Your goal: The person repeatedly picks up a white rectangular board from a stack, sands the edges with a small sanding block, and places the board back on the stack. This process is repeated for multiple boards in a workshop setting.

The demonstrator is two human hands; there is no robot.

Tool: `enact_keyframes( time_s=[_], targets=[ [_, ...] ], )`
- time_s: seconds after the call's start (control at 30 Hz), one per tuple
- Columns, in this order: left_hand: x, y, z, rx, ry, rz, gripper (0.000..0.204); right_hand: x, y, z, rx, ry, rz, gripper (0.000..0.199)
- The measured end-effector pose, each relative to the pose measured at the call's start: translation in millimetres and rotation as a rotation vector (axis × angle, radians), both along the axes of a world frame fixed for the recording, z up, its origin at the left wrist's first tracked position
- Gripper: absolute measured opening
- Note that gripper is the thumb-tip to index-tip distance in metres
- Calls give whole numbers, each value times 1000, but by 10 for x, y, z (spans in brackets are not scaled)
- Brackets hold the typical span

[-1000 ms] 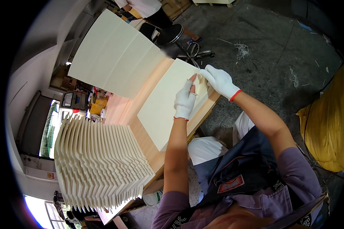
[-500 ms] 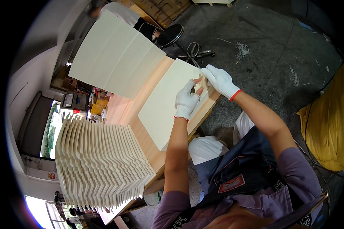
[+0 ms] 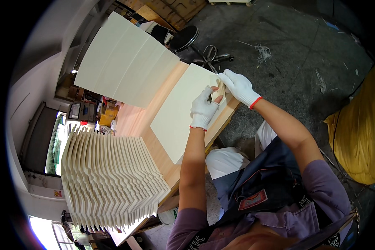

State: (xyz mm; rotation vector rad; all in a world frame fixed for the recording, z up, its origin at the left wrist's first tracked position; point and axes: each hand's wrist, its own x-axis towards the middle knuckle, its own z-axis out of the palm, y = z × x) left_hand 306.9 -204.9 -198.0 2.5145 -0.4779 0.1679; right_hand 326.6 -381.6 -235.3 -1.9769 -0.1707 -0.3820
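A flat cream board (image 3: 179, 110) lies on the wooden table in front of me. At its right edge is a bunched, pale beige strip (image 3: 221, 88). My left hand (image 3: 205, 107), in a white knit glove with bare thumb and fingertip, curls over the board with its tips against the strip. On the strip's far side, my right hand (image 3: 238, 87), in a white glove with a red cuff, has its fingers bent down and closed on it. Its fingertips are partly hidden. Both hands are close together, over the board's corner.
A large stack of cream slotted boards (image 3: 112, 179) stands at the left. Overlapping cream panels (image 3: 129, 62) rest at the table's far end. Beyond is a round black stool (image 3: 184, 38). Yellow cloth (image 3: 356, 129) covers something at the right. String scraps (image 3: 263, 54) litter the floor.
Both hands stay at the same corner, with only a slight shift of the fingers. A person behind the far panels has mostly gone out of sight.
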Motion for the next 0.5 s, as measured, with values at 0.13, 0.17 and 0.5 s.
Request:
enact_keyframes(
  time_s=[0.13,0.17,0.5],
  targets=[
    [2,-19,18,-24,33,18,38,-7,-9,5,1,6,-5,38],
    [-2,-27,26,-21,35,17,38,-9,-14,4,2,7,-7,39],
    [-8,-6,13,-62,41,20,35,-37,-10,42,27,51,20,41]
  ],
)
